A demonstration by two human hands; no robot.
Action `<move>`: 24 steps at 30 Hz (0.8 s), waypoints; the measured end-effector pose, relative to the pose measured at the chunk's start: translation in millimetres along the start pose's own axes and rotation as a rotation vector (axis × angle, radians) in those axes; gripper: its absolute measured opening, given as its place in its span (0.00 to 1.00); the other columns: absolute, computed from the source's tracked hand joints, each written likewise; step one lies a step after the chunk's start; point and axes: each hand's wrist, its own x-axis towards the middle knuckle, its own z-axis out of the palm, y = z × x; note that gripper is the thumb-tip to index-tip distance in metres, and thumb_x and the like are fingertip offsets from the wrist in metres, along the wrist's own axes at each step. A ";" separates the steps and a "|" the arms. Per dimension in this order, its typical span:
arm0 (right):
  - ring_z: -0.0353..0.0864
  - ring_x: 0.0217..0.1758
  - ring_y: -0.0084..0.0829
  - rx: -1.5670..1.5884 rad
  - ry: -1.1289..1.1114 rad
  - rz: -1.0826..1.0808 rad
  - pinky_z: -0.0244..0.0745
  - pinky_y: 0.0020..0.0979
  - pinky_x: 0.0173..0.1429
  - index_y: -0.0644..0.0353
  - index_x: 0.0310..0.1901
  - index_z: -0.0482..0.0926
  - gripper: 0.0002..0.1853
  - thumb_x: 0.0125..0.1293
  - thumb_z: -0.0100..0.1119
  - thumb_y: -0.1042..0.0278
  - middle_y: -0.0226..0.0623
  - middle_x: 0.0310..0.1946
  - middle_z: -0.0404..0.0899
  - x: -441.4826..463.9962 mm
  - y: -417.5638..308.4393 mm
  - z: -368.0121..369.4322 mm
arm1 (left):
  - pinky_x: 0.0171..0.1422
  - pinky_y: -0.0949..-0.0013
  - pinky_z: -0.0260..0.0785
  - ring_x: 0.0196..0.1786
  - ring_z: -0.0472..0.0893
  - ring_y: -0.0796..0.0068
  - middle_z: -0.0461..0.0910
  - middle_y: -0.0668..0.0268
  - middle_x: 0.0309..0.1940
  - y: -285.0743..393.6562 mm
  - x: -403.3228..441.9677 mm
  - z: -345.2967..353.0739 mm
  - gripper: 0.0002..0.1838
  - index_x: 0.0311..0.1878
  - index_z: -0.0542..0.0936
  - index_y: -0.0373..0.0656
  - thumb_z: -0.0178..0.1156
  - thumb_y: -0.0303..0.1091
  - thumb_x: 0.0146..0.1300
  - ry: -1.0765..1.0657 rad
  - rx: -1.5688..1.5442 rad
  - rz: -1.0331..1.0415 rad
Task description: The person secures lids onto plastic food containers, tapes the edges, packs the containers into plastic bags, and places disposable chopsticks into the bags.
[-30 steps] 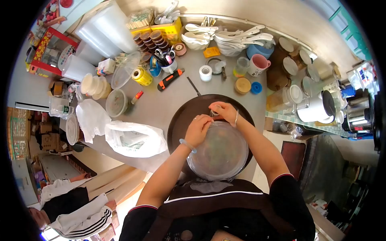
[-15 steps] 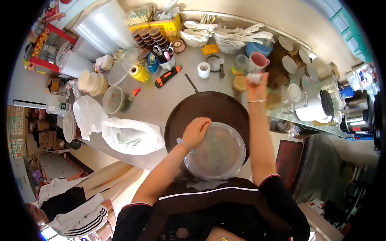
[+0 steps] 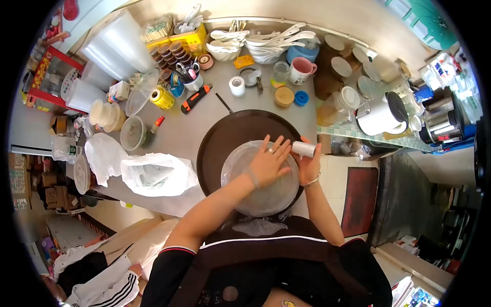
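Now the left hand has spread open over the round, clear plastic tub on the brown tray; the right hand has its grip curled around a small white roll beside it.

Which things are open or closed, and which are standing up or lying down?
Left hand: open, fingers spread.
Right hand: closed around the small white roll, which is tipped sideways.
Round clear plastic container: covered.
Round dark brown tray: lying flat.
White plastic bag: open.
Pink mug: upright, no lid.
Black-and-orange cutter: lying down, blade unclear.
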 end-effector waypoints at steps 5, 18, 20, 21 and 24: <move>0.72 0.55 0.38 -0.425 -0.194 -0.221 0.64 0.33 0.63 0.64 0.58 0.67 0.28 0.71 0.35 0.46 0.42 0.50 0.73 -13.3 -1.7 13.2 | 0.74 0.51 0.38 0.74 0.49 0.55 0.53 0.53 0.70 17.8 -76.7 -28.3 0.31 0.66 0.61 0.36 0.50 0.44 0.64 -0.055 -0.164 -0.047; 0.71 0.58 0.37 -0.324 -0.417 -0.011 0.61 0.34 0.66 0.61 0.58 0.67 0.21 0.70 0.39 0.59 0.43 0.54 0.71 -27.4 4.7 65.6 | 0.72 0.59 0.51 0.67 0.63 0.57 0.61 0.52 0.66 -2.5 -84.7 -70.5 0.25 0.65 0.60 0.31 0.45 0.36 0.69 1.165 -1.973 -0.376; 0.69 0.60 0.37 -0.147 -0.438 -0.032 0.59 0.37 0.68 0.62 0.60 0.66 0.31 0.73 0.28 0.43 0.43 0.55 0.71 -28.2 -21.8 45.1 | 0.74 0.64 0.46 0.71 0.56 0.61 0.56 0.53 0.69 20.2 -114.9 -86.7 0.27 0.68 0.55 0.31 0.43 0.37 0.70 0.990 -1.252 -0.600; 0.70 0.59 0.36 -0.327 -0.409 -0.105 0.61 0.35 0.67 0.63 0.59 0.66 0.28 0.73 0.29 0.48 0.43 0.55 0.71 -24.2 -15.9 33.0 | 0.74 0.64 0.45 0.72 0.54 0.60 0.53 0.53 0.69 21.7 -130.6 -55.9 0.28 0.68 0.54 0.32 0.43 0.35 0.70 0.914 -1.137 -0.655; 0.70 0.57 0.38 -0.545 -0.356 -0.252 0.63 0.33 0.63 0.64 0.57 0.68 0.19 0.69 0.44 0.62 0.43 0.55 0.70 -28.1 13.1 13.4 | 0.75 0.63 0.43 0.74 0.48 0.59 0.46 0.51 0.72 30.7 -167.7 20.5 0.28 0.70 0.51 0.33 0.43 0.30 0.69 0.662 -0.811 -0.817</move>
